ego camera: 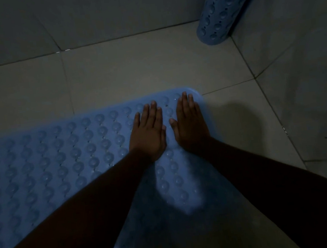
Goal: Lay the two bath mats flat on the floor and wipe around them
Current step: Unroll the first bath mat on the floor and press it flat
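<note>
Left hand [148, 132] and right hand [190, 122] press spread, flat fingers side by side on blue suction-cup bath mat [59, 157], its near end lost in shadow.

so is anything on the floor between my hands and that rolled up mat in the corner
Nothing visible. Only floor tiles lie between the rolled mat standing in the corner and the left hand and right hand, both pressed flat on the laid mat.

Pressing palms-down on the far end of the flat bath mat [59, 157] with left hand [148, 134] and right hand [190, 124], side by side; spotting the rolled mat [220, 7] standing well beyond it.
</note>
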